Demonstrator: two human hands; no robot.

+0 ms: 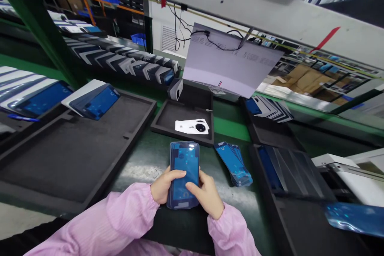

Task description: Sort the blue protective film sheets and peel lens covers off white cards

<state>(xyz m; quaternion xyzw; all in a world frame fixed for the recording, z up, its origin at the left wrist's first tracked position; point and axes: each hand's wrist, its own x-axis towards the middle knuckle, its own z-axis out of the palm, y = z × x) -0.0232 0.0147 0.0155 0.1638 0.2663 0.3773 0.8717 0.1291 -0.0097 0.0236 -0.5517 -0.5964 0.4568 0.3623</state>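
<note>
A stack of blue film-covered phone panels [185, 156] stands between my two hands over the dark green bench. My left hand [163, 184] grips its left side, thumb lying across the top panel. From the right, my right hand [208, 194] holds the other edge, its thumb also pressed on the front. The fingers behind the stack are hidden. Just right of my right hand, a fanned pile of similar blue panels [234, 164] rests on the bench. Beyond the stack, white phone back covers [187, 126] with a round black camera ring lie in a small black tray [168, 110].
On the left is a large black foam tray [60, 156] with a leaning bundle of panels [96, 100] at its back. Black trays [267, 212] holding more panels line the right. A grey metal plate [228, 60] and an overhead beam [210, 0] stand ahead.
</note>
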